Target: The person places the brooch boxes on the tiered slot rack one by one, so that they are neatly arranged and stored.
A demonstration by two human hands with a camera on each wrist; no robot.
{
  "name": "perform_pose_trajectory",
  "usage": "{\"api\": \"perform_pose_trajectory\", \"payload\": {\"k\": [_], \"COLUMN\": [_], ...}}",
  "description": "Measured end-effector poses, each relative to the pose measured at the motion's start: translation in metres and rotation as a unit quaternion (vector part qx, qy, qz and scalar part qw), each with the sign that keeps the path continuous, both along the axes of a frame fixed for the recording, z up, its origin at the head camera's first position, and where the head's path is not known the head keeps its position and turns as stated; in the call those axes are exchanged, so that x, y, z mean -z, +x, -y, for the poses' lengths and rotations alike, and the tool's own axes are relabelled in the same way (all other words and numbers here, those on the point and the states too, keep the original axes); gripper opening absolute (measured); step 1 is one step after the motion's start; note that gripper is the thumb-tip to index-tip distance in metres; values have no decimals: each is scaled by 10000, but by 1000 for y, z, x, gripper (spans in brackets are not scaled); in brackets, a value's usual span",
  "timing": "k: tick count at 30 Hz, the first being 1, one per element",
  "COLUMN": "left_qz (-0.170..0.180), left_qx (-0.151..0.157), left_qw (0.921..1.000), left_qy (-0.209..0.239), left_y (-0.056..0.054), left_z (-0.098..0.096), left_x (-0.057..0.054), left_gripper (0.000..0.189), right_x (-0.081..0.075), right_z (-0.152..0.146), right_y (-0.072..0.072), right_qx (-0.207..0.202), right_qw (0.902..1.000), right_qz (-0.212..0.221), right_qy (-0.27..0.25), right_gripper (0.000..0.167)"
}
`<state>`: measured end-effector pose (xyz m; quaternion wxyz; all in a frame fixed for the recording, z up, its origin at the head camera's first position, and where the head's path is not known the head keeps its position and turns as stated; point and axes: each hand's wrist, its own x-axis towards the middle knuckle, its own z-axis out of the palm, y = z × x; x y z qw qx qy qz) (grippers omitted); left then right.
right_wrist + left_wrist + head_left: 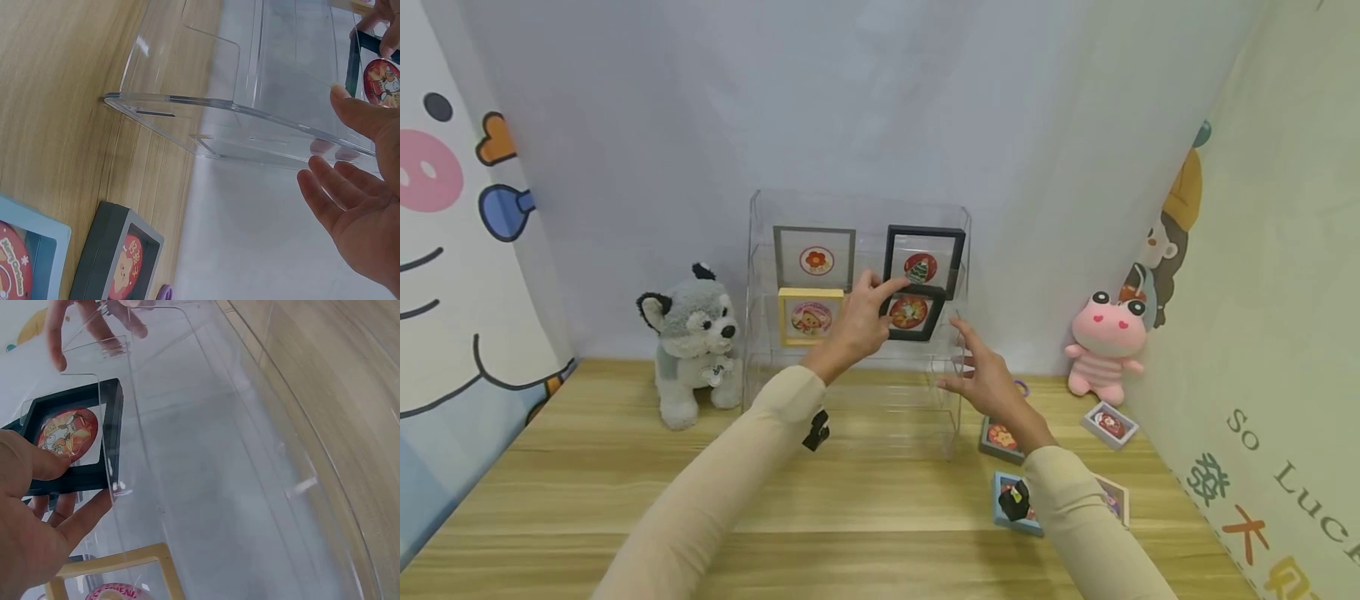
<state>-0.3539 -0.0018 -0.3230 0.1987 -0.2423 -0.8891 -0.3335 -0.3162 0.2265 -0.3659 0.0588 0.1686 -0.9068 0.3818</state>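
Note:
My left hand (859, 321) pinches a small black frame (111, 434) with a round red badge inside, its thumb on the front and fingers behind. This frame sits on the middle tier of a clear acrylic display rack (237, 103), tilted slightly. Beside the rack's right side panel is my right hand (988, 379), holding nothing, its thumb and fingers spread apart; whether it touches the panel I cannot tell. On the same tier stands a yellow frame (782, 321). Above, a grey frame (778, 258) and another black frame (958, 258) stand on the upper tier.
A grey husky plush (692, 333) sits left of the rack, and a pink plush (1108, 333) leans by the right wall. On the table's right lie a dark grey frame (100, 250), a light blue frame (56, 250), a pale frame (1122, 498) and a lilac-grey frame (1109, 425).

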Motion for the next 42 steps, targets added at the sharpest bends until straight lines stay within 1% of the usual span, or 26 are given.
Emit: {"api": "perform_pose_trajectory", "payload": {"k": [5,11,14,17,24,28,34,37,40,42], "left_qz": [-154,-293,-377,-396,-352,-343,-96,-41,-102,-213], "left_qx": [-66,-21,-50,-81,-129,-167,-156,-184,-195,-209], "left_qw": [9999,9996,9993,9991,9988,9986,9988,9989,9989,9986], "left_qy": [17,35,45,106,328,377,460,441,423,429], "left_y": [-1,-1,0,1,3,3,5,6,8,9], "left_z": [-3,-5,-5,-4,-6,-6,-5,-4,-3,-2], "left_x": [8,14,17,19,24,25,20,18,17,17], "left_gripper": [57,56,56,56,56,55,56,56,56,56], "right_x": [1,1,1,1,1,0,0,1,1,1], "right_z": [0,0,0,0,0,0,1,1,1,0], "right_y": [1,0,0,0,1,1,0,1,1,1], "right_qx": [-10,-3,1,-5,-9,15,-34,-54,-49,-35], "right_qw": [10000,9999,9999,9999,10000,10000,10000,10000,10000,10000], "right_qz": [-35,-108,-130,-151,-25,-36,-10,9,13,22], "right_qy": [-25,-5,8,23,-6,-7,-19,-20,-27,-35], "right_gripper": [96,95,96,96,96,97,96,96,96,96]}}
